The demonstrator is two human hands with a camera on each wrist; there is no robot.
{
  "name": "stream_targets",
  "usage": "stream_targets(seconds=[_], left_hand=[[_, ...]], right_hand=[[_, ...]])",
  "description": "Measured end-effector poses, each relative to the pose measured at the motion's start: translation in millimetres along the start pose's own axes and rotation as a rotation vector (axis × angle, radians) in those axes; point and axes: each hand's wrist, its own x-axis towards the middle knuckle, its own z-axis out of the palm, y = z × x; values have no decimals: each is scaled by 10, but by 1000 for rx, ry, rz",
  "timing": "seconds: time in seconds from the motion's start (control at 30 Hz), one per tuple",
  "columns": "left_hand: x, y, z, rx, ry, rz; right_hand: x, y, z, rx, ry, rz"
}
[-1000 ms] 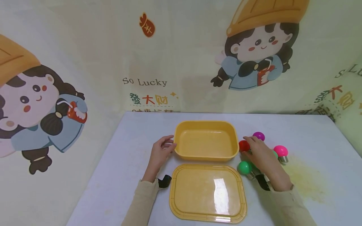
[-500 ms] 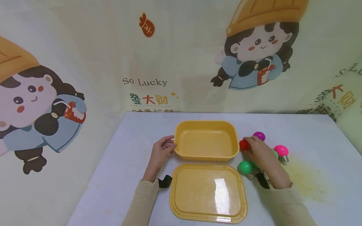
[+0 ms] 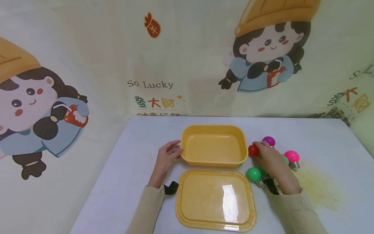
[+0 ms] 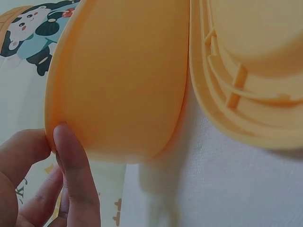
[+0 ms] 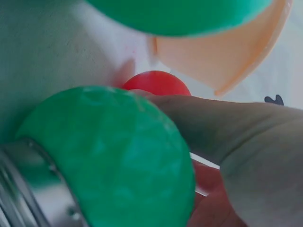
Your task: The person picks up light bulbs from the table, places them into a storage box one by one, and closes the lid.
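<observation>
My left hand pinches the left rim of a yellow plastic box; in the left wrist view its thumb lies inside the wall, a finger outside. To the right of the box, my right hand has thumb and fingers around the base end of a red light bulb. In the right wrist view, the thumb reaches to the red bulb, and a green bulb fills the foreground. Most of the red bulb's metal base is hidden by my fingers.
A yellow lid lies flat in front of the box. Around my right hand are a purple bulb, a pink bulb and a green bulb, with more green ones partly hidden. A printed cloth hangs behind the white table.
My right wrist has shifted slightly forward while its fingers stay at the red bulb. The left hand and the box keep their places.
</observation>
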Motion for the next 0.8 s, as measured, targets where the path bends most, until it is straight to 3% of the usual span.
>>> stream_targets(seconds=[0.8], left_hand=[[-1, 48, -6, -32, 0, -66]], right_hand=[[45, 6, -26, 45, -40, 55]])
